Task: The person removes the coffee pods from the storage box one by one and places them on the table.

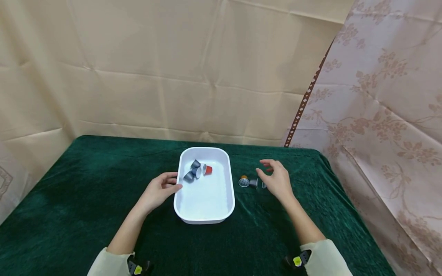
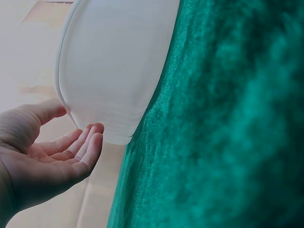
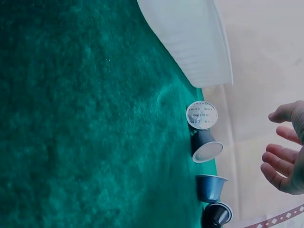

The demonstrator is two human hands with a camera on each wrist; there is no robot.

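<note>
A white plastic tray [image 1: 207, 203] stands on the green cloth. My left hand [image 1: 159, 191] pinches its left rim, thumb over the edge and fingers against the outer wall; the left wrist view shows the tray's outer side [image 2: 109, 66]. Inside lie several coffee capsules: a red one [image 1: 208, 170] and a few dark blue-grey ones [image 1: 188, 176]. My right hand [image 1: 277, 179] hovers with loosely bent fingers, holding nothing, over more capsules right of the tray. Among these are an orange one [image 1: 244, 181], a dark grey one [image 1: 253, 183], a blue one [image 3: 210, 188] and a black one [image 3: 216, 215].
Dark green velvet cloth [image 1: 86, 199] covers the table. A beige curtain [image 1: 172, 76] hangs behind the far edge, and a floral pink curtain [image 1: 380, 115] hangs at the right.
</note>
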